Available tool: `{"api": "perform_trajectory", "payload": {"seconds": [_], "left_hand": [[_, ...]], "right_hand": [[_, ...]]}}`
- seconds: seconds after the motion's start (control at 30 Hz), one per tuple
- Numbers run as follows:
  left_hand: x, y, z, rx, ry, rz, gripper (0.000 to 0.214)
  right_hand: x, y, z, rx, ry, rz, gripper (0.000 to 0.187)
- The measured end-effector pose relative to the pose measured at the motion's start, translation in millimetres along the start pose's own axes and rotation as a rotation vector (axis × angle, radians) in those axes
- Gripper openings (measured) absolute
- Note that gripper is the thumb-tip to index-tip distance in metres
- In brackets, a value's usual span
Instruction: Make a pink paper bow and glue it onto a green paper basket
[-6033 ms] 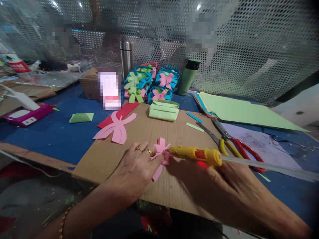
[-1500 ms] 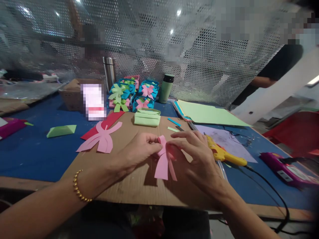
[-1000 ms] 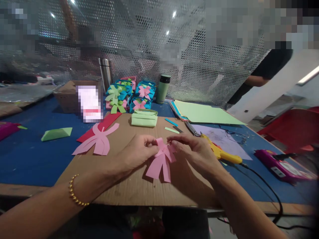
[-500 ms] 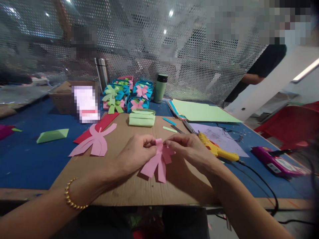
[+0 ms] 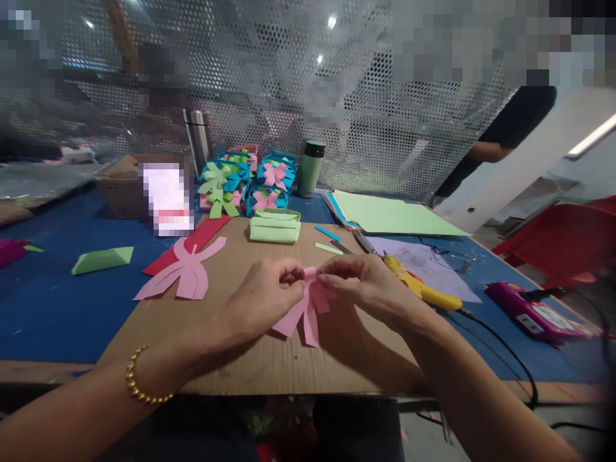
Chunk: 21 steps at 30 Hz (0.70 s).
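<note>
Between my hands is a pink paper bow [image 5: 309, 314], its cut tails hanging toward me over the cardboard sheet [image 5: 240, 369]. My left hand [image 5: 269, 289] pinches its upper left side between thumb and fingers. With thumb and forefinger, my right hand [image 5: 363, 279] grips the upper right of the bow, close to a small rolled loop at the top; the fingertips partly cover it. A flat pink bow cutout [image 5: 190, 273] lies left of my hands, over a red paper strip [image 5: 212, 231]. Just beyond my hands sits a folded light green paper box [image 5: 274, 230].
A yellow glue gun [image 5: 423, 289] lies right of my right hand, its cord running off the front edge. Scissors [image 5: 366, 242], green paper sheets [image 5: 404, 215] and a purple power strip [image 5: 532, 311] are at the right. Behind stand decorated boxes [image 5: 272, 173] and a green tumbler [image 5: 312, 170].
Both hands stay at nearly the same spot. The top loop of the pink bow now looks lower and more curled over, and the tails have shifted slightly.
</note>
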<state>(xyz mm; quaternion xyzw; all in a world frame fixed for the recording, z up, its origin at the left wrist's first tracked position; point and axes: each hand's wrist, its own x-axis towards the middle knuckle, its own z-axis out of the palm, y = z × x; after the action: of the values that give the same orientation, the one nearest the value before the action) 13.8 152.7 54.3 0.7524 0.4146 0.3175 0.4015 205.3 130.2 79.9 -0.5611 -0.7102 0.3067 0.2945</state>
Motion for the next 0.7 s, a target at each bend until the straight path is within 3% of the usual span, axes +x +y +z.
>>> {"api": "perform_trajectory", "payload": {"seconds": [0.13, 0.27, 0.37, 0.43, 0.57, 0.7], "left_hand": [[1, -4, -1.8, 0.066, 0.029, 0.060, 0.016], [2, -2, -3.6, -0.024, 0.025, -0.020, 0.017], [5, -4, -5.0, -0.048, 0.053, -0.098, 0.018], [8, -10, -6.1, -0.044, 0.085, -0.123, 0.024], [15, -29, -6.5, -0.044, 0.103, -0.109, 0.034], [16, -41, -4.8, -0.004, 0.116, -0.139, 0.034]], "right_hand": [[-2, -4, -9, -0.046, 0.025, -0.060, 0.025], [-26, 0, -37, -0.148, 0.322, -0.139, 0.030], [-50, 20, -63, -0.504, 0.504, -0.146, 0.027], [-62, 45, -76, -0.691, 0.462, -0.115, 0.030], [-72, 95, -85, -0.843, 0.362, -0.032, 0.033], [-77, 117, -84, -0.850, 0.296, -0.036, 0.032]]}}
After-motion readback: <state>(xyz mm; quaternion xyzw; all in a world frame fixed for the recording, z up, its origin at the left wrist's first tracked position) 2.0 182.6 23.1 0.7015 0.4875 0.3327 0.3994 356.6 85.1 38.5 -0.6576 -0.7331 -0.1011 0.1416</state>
